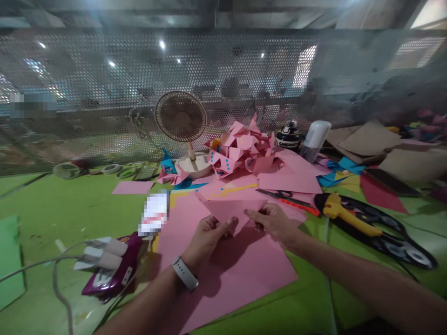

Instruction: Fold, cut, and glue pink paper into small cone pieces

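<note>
Between both hands is a folded piece of pink paper (230, 207), raised over a large pink sheet (240, 279) on the green table. My left hand (214, 232), with a pale band on its wrist, pinches the lower left of the piece, thumb on top. On its right side, my right hand (270, 223) grips the paper's edge between thumb and fingers. Just beyond lie scissors (286, 193) and an orange cutter (300, 206). A heap of folded pink paper shapes (240, 149) rises behind, some marked with blue dots.
A small fan (181, 116) stands before a perforated metal screen (104, 93). On the left, a purple power strip (129, 251) holds white plugs and trailing cables. A black-and-yellow glue gun (349, 216) lies to the right. Tape rolls (126, 171) sit at the back left.
</note>
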{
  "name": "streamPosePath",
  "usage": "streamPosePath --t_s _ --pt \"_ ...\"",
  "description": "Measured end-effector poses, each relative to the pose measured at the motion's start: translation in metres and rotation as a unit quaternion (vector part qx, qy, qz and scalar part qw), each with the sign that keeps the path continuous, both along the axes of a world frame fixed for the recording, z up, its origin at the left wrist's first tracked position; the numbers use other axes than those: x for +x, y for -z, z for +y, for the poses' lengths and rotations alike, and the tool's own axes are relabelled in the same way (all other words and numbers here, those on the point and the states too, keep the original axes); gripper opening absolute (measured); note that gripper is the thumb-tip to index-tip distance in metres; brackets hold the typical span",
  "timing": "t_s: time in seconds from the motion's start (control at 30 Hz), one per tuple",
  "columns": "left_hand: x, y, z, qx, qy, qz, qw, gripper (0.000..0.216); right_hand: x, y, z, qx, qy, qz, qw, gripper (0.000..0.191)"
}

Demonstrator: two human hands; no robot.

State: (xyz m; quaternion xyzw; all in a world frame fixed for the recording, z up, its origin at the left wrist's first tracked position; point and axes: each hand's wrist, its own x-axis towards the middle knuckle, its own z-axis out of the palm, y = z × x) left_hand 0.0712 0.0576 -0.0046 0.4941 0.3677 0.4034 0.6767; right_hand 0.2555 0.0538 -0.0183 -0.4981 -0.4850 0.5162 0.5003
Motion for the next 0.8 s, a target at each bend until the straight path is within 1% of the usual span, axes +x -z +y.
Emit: streamPosePath --t_s 0.1,0.17,0.23,0.33,0.47,0.6,0.7,0.8 --pt "0.0 -0.002 -0.002 -0.053 -0.001 -0.008 0.999 0.027 0.001 -0.001 -0.001 -0.004 -0.008 0.008 1.0 0.039" --pt "0.001 -0.004 -0.004 -0.063 0.015 -0.005 0.998 0.03 0.002 -0.002 -0.001 -0.002 -0.008 0.001 1.0 0.038" --pt "0.001 -0.005 -0.006 -0.052 0.041 0.004 0.998 0.037 0.002 -0.001 -0.002 0.0 -0.007 -0.007 1.0 0.038" --pt "0.001 -0.005 -0.006 -0.029 0.059 0.024 0.998 0.033 0.001 -0.001 -0.002 0.004 -0.011 -0.007 1.0 0.038" --pt "0.001 -0.002 -0.004 -0.009 0.053 0.018 0.998 0.028 -0.001 -0.003 -0.002 0.005 -0.019 0.01 1.0 0.038" --pt "0.002 -0.004 -0.004 -0.004 0.039 -0.003 0.999 0.029 -0.004 -0.009 -0.006 -0.015 -0.067 0.041 0.997 0.032" --pt "0.002 -0.006 -0.004 0.005 0.031 0.012 0.999 0.029 -0.006 -0.011 -0.008 -0.005 -0.09 0.02 0.996 0.032" --pt "0.002 -0.007 -0.003 0.024 0.033 0.028 0.999 0.03 -0.005 -0.011 -0.006 -0.005 -0.075 -0.003 0.997 0.03"
